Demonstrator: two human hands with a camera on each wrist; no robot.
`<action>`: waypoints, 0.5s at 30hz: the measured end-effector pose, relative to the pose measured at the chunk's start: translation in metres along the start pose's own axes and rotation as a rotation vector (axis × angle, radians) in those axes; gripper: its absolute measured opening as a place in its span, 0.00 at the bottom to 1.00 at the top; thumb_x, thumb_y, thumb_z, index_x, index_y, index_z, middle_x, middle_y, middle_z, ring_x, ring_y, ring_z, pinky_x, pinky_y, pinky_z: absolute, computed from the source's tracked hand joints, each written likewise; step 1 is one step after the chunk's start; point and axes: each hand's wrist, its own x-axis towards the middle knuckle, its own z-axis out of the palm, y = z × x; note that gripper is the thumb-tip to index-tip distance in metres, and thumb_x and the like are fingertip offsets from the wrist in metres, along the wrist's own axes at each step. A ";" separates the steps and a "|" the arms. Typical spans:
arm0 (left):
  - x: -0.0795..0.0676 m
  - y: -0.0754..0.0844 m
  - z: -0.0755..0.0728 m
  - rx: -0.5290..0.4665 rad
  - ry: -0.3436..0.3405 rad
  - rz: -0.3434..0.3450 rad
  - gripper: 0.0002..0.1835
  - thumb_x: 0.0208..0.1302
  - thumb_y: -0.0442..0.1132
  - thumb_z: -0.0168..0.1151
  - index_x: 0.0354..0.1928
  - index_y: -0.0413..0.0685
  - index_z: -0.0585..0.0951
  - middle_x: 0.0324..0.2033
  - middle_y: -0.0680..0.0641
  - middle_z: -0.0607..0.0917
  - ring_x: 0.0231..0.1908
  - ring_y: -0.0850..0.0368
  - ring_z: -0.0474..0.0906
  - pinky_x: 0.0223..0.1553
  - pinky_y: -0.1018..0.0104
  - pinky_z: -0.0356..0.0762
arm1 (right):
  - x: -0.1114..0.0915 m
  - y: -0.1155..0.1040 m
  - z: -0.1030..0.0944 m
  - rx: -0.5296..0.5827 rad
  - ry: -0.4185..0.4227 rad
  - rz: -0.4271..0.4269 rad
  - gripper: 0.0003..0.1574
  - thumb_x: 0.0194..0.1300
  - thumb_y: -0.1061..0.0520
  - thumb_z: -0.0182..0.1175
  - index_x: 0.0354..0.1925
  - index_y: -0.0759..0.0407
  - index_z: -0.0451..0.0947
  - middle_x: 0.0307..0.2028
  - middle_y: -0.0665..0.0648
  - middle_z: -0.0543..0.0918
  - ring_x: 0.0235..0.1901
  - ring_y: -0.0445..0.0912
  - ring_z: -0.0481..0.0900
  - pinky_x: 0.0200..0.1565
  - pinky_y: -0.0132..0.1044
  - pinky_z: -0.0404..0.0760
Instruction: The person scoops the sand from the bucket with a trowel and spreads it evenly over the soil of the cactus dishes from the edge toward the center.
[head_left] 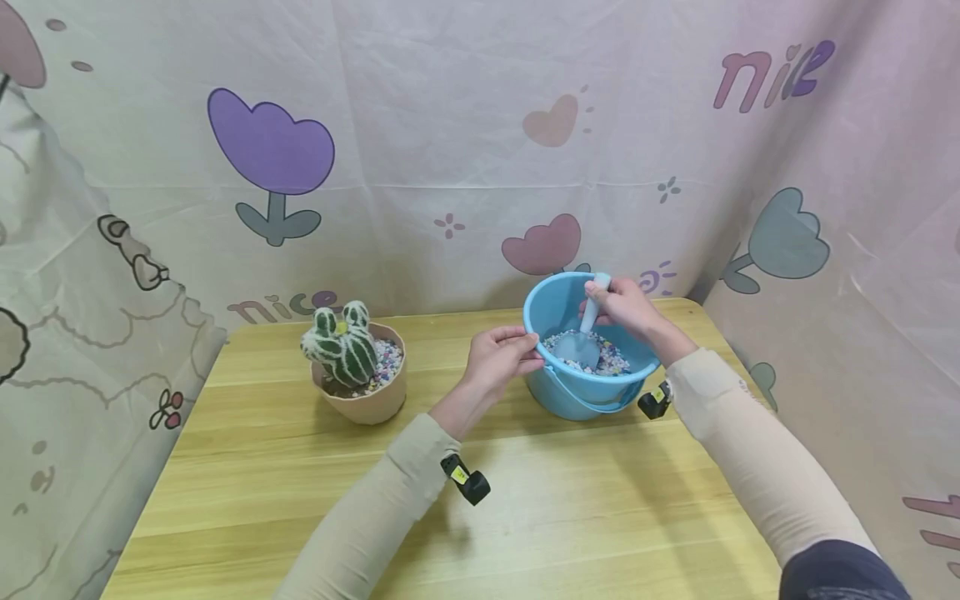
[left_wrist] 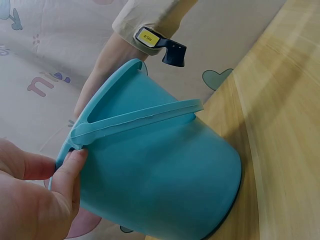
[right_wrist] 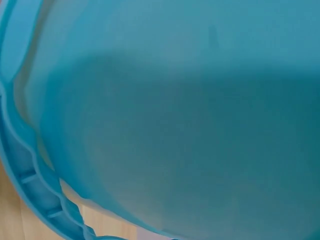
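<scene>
A blue bucket stands on the wooden table with small multicoloured pebbles inside. My left hand pinches the bucket's left rim between thumb and fingers; the left wrist view shows this hand close to the handle's joint. With my right hand I grip the pale handle of a blue scoop, its blade down among the pebbles. In the right wrist view the bucket's wall fills most of the picture, and the right hand is out of sight there.
A potted cactus with white fuzz stands left of the bucket, in a peach pot that also has coloured pebbles. The bucket's handle hangs down at the front. Printed cloth closes off the table's back and sides.
</scene>
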 end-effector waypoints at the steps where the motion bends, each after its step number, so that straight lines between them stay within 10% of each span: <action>1: 0.000 0.000 0.000 0.000 0.001 0.002 0.16 0.71 0.29 0.67 0.58 0.31 0.81 0.34 0.44 0.88 0.31 0.59 0.88 0.43 0.65 0.93 | 0.000 0.000 0.000 0.006 -0.002 0.004 0.35 0.86 0.42 0.45 0.63 0.75 0.70 0.58 0.76 0.82 0.59 0.64 0.83 0.67 0.56 0.83; 15: -0.001 -0.001 0.000 0.009 0.012 0.004 0.15 0.71 0.30 0.68 0.56 0.33 0.82 0.39 0.41 0.89 0.32 0.58 0.88 0.44 0.65 0.92 | 0.002 -0.001 -0.001 0.106 -0.034 0.060 0.37 0.85 0.41 0.47 0.64 0.76 0.66 0.45 0.64 0.88 0.42 0.49 0.92 0.50 0.44 0.93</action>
